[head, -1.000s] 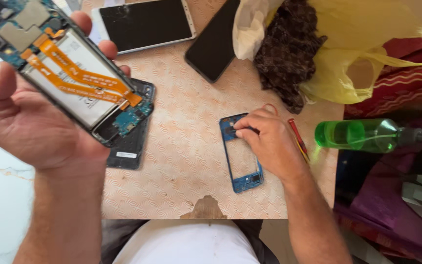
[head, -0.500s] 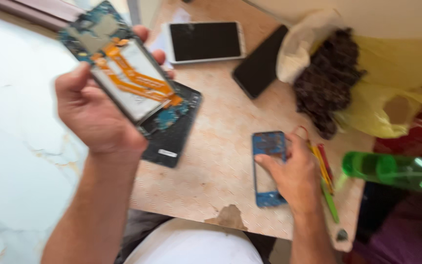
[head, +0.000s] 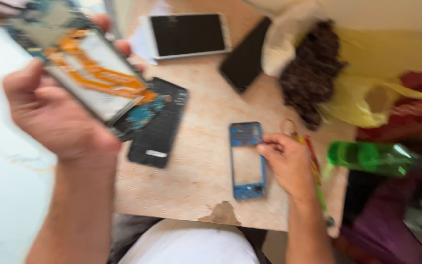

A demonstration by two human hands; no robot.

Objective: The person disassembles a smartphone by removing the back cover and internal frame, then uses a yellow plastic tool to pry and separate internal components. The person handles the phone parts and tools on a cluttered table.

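Note:
My left hand (head: pixel 54 117) holds up an opened phone (head: pixel 94 80) with its back off, showing orange flex cables and a blue circuit board. It hovers above a black phone panel (head: pixel 159 129) lying on the beige tabletop (head: pixel 201 98). My right hand (head: pixel 289 164) rests on the tabletop with its fingertips touching the right edge of a blue phone mid-frame (head: pixel 246 156), which lies flat. The picture is blurred by motion.
A white-framed phone (head: pixel 186 35) and a black phone (head: pixel 246 56) lie at the far side. A dark crumpled cloth (head: pixel 313 78) sits on a yellow plastic bag (head: pixel 367 88). A green bottle (head: pixel 369 157) and red-yellow tools (head: pixel 313 156) lie right of my right hand.
The view has swung, so everything has shifted in the frame. My left hand still holds the opened phone. My right hand has drawn off the blue frame to its right edge.

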